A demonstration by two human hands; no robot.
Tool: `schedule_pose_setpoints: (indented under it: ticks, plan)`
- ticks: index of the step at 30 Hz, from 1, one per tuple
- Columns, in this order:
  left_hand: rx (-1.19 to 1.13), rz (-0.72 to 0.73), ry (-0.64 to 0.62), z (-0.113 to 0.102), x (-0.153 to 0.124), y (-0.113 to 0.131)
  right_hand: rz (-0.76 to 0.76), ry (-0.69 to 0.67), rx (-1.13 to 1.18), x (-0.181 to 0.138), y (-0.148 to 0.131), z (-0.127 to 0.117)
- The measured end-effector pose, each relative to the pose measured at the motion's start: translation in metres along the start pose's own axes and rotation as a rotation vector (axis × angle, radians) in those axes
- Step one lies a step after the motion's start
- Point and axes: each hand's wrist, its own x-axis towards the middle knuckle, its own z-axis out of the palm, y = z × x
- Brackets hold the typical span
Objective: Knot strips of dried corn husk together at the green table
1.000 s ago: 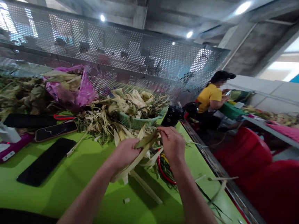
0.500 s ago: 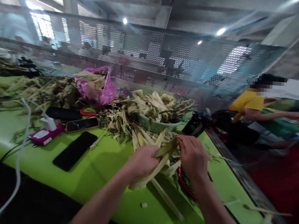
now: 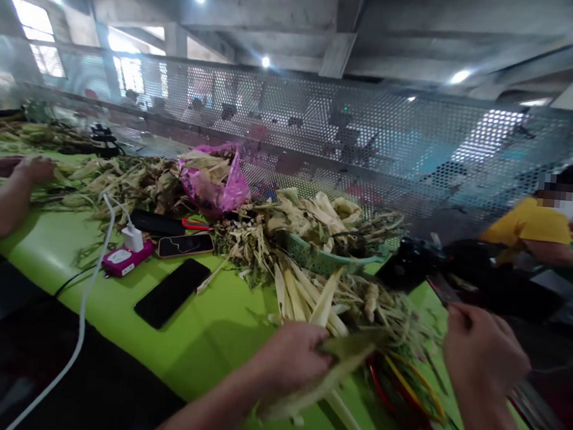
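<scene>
Corn husk [image 3: 343,375] is in your left hand [image 3: 297,356], above the green worktop [image 3: 241,305] and nearer to you than the basket [image 3: 313,256]. Your left hand is closed around it. Your right hand [image 3: 485,353] is curled, apart from the husk; whether it pinches a small strip, one cannot tell. Grip firmly without crushing, because the husk may split, and pull only along its grain.

- Green rounded plastic basket [image 3: 320,261]: on green table [image 3: 225,310], before grey perforated metal screen [image 3: 294,122].
- Pink plastic bag [image 3: 215,195]: left of basket.
- 2 flat black phones [image 3: 172,292]: before bag.
- Pale-green dry husk strip [image 3: 346,364]: in left hand [image 3: 294,356], right of phones.
</scene>
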Motion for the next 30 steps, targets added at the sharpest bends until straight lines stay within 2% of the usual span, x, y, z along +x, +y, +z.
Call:
schedule_pose_setpoints:
  ticks: [1,3,4,6,8,10,12,14,16,19,22,25,27,30]
  plan:
    - [-0.031,-0.03,0.047,-0.004,0.003,0.0,-0.005,0.003,0.046,0.001,0.004,0.0]
    - [0.019,0.021,0.245,-0.015,0.015,0.005,-0.047,-0.075,0.15,0.0,-0.003,-0.003]
    - [0.047,0.052,0.35,-0.019,0.023,0.009,-0.075,-0.166,0.195,-0.001,-0.012,-0.005]
    - [0.053,0.112,0.427,-0.025,0.037,0.015,-0.069,-0.318,0.254,-0.002,-0.034,-0.011]
    - [0.02,0.129,0.48,-0.026,0.046,0.017,-0.096,-0.386,0.239,-0.003,-0.054,-0.019]
    - [-0.028,0.12,0.533,-0.023,0.049,0.015,-0.101,-0.324,0.254,-0.006,-0.073,-0.03]
    - [-0.073,0.102,0.57,-0.02,0.047,0.011,-0.087,-0.335,0.415,-0.015,-0.093,-0.043]
    - [-0.103,0.083,0.582,-0.019,0.044,0.008,-0.099,-0.54,0.594,-0.029,-0.118,-0.056]
    - [-0.094,0.067,0.613,-0.02,0.04,0.007,-0.126,-0.73,0.638,-0.044,-0.142,-0.065]
    - [-0.045,0.06,0.684,-0.023,0.038,0.006,-0.125,-0.755,0.544,-0.059,-0.167,-0.072]
    - [-0.075,0.074,0.696,-0.024,0.038,0.006,-0.034,-0.757,0.557,-0.062,-0.17,-0.072]
    - [-0.184,0.117,0.665,-0.021,0.038,0.004,0.104,-0.765,0.75,-0.058,-0.16,-0.067]
    - [-0.255,0.134,0.592,-0.018,0.037,0.002,0.248,-0.782,0.912,-0.056,-0.155,-0.063]
    - [-0.368,0.109,0.417,-0.014,0.036,0.001,0.49,-0.864,1.131,-0.055,-0.151,-0.059]
